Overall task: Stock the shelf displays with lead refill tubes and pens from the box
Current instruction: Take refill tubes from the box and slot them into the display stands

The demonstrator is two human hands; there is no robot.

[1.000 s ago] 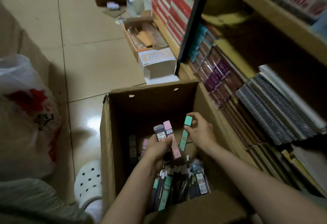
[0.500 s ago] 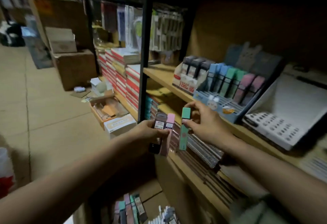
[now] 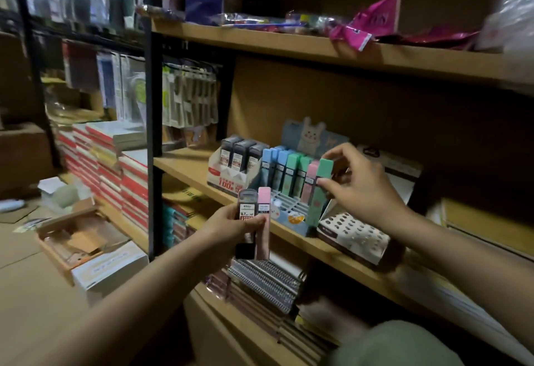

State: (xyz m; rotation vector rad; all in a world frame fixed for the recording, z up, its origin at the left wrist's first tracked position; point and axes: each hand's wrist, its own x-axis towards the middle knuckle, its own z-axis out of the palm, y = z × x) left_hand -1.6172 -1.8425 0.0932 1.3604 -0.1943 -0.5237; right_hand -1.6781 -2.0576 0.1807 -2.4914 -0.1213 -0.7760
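A mint-green lead refill tube (image 3: 321, 189) stands upright at the right end of the pastel display (image 3: 291, 215), beside a pink tube (image 3: 309, 182) seated after green and blue ones. A dark tube (image 3: 246, 222) and a pale pink tube (image 3: 263, 221) stand upright together in front of the shelf edge, touching side by side. The dark one's label seems to read 0.7. Three black tubes (image 3: 241, 153) stand in the red-and-white display (image 3: 228, 179).

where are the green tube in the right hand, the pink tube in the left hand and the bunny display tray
green tube (image 3: 324, 167), head view, its cap end
pink tube (image 3: 264, 196), head view, upper body
bunny display tray (image 3: 291, 217), head view, front wall
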